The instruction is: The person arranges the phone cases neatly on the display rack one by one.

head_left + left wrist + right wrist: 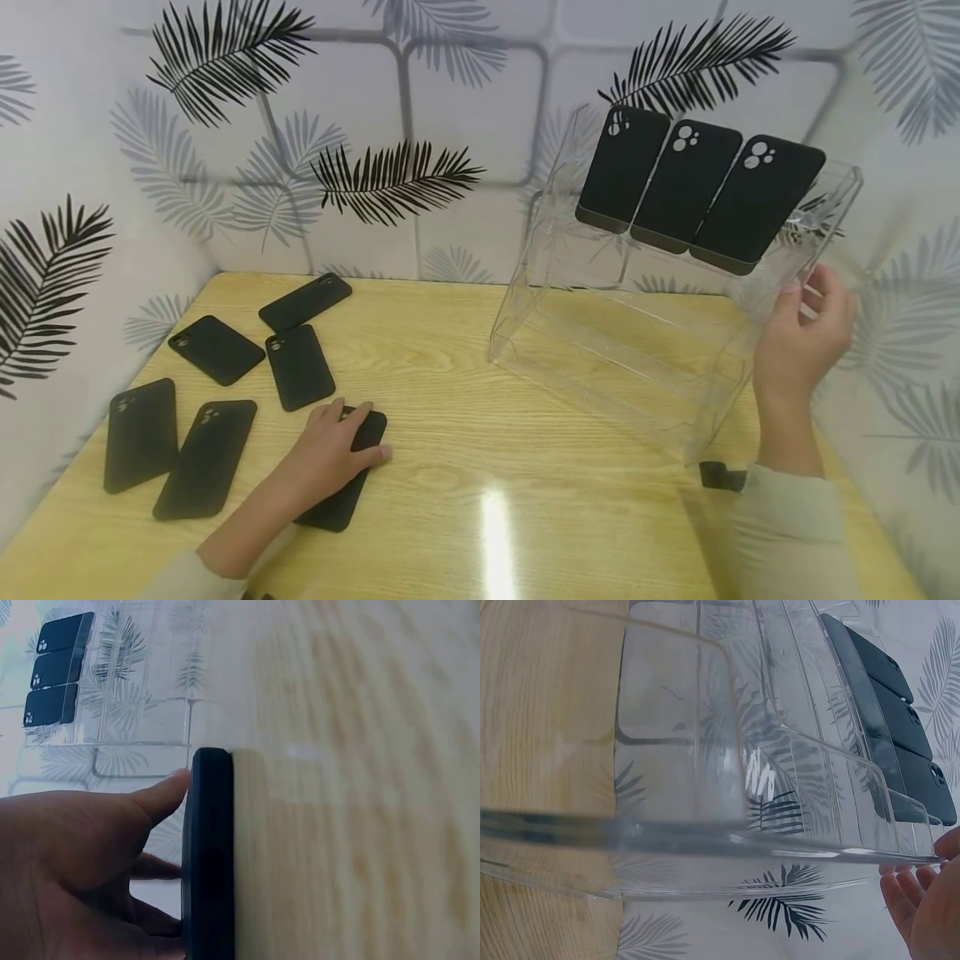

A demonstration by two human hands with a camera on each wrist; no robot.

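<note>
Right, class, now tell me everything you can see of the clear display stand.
The clear display stand is a see-through rack, apparently acrylic, with stepped side panels joined by crosswise tiers. It stands on the wood-grain table, before the leaf-patterned wall. Three black phone cases lean side by side along its top tier; no cases sit lower. The right-hand grip holds its right side panel's edge.

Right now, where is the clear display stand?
The clear display stand is right of centre in the head view, on the table, held by the right hand.
</note>
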